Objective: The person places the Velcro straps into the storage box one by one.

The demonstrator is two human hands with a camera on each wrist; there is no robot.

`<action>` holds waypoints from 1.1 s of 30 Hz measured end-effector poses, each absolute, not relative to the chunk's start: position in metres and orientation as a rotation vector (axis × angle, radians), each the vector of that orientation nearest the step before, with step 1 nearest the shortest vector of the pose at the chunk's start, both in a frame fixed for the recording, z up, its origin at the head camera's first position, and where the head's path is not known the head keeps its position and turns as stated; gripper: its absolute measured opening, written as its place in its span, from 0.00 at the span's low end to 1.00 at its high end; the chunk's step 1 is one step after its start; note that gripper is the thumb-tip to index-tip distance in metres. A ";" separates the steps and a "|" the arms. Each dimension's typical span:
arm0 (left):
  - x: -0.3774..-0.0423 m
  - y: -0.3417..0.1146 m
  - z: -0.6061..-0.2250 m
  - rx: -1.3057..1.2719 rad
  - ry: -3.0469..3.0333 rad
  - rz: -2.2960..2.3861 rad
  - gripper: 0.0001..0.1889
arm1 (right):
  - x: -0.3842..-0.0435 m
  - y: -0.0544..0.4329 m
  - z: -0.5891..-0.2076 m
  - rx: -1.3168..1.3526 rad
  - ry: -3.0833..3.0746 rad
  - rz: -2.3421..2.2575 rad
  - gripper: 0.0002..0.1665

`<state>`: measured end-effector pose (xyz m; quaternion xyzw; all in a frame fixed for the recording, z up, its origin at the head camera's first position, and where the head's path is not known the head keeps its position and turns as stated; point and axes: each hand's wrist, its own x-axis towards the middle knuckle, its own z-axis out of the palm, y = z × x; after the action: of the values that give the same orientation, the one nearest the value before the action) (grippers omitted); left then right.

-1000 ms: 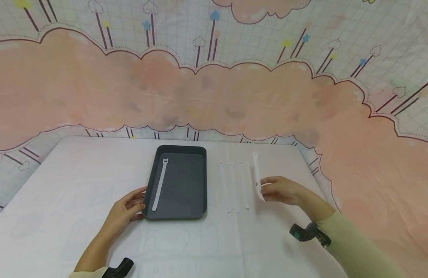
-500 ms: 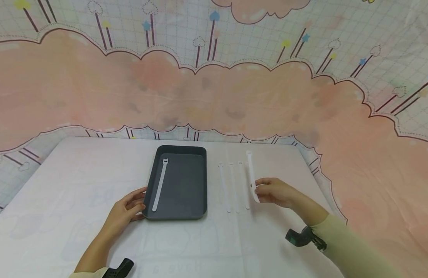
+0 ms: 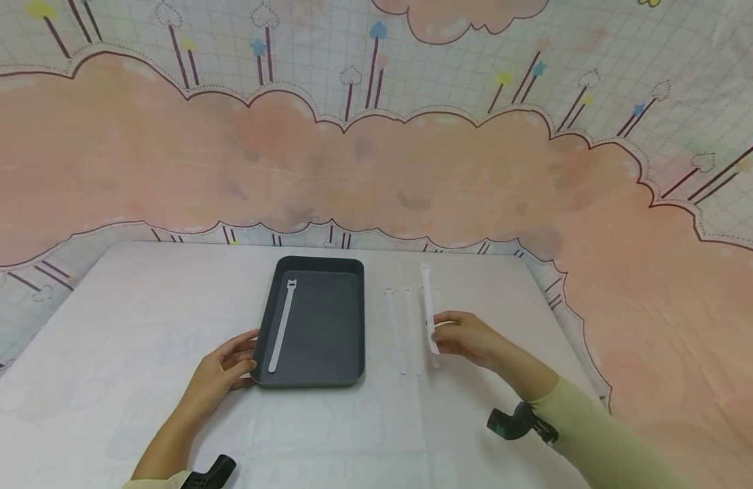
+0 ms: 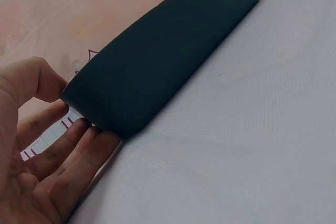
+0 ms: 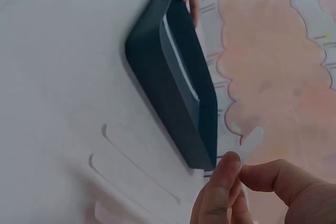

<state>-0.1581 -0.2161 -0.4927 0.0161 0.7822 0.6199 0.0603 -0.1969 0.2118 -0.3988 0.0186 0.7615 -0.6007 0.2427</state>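
A dark grey rectangular tray (image 3: 327, 326) lies on the table, with one white slotted-head cable strap (image 3: 282, 326) along the left of its floor. My left hand (image 3: 214, 367) rests against the tray's outer left wall near the front corner; in the left wrist view its fingertips touch the wall from rim down to base. My right hand (image 3: 468, 339) pinches a second white strap (image 3: 428, 305) between thumb and fingers, upright above the table to the right of the tray. The right wrist view shows that strap's end (image 5: 253, 142) sticking out past the fingertips.
Several more white straps (image 3: 394, 333) lie in a row on the white table (image 3: 168, 292) between tray and right hand, some partly hidden by the held one. A cloth backdrop (image 3: 376, 170) with a cloud print hangs behind. Each wrist carries a black camera mount (image 3: 517, 421).
My right hand has moved left with the held strap, over the row of lying straps and closer to the tray. The left hand and tray have stayed in place.
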 end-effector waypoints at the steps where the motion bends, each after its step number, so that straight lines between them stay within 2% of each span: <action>1: -0.158 -0.216 -0.492 0.046 2.371 1.871 0.30 | -0.197 0.209 -0.400 0.044 2.086 -1.640 0.29; 33: -0.158 -0.217 -0.494 0.049 2.363 1.887 0.29 | -0.208 0.135 -0.419 -0.063 1.913 -1.719 0.25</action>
<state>-0.1583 -0.2168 -0.4944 0.0162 0.7799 0.6229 0.0586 -0.2077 0.1350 -0.4194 -0.0234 0.7138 -0.6412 0.2808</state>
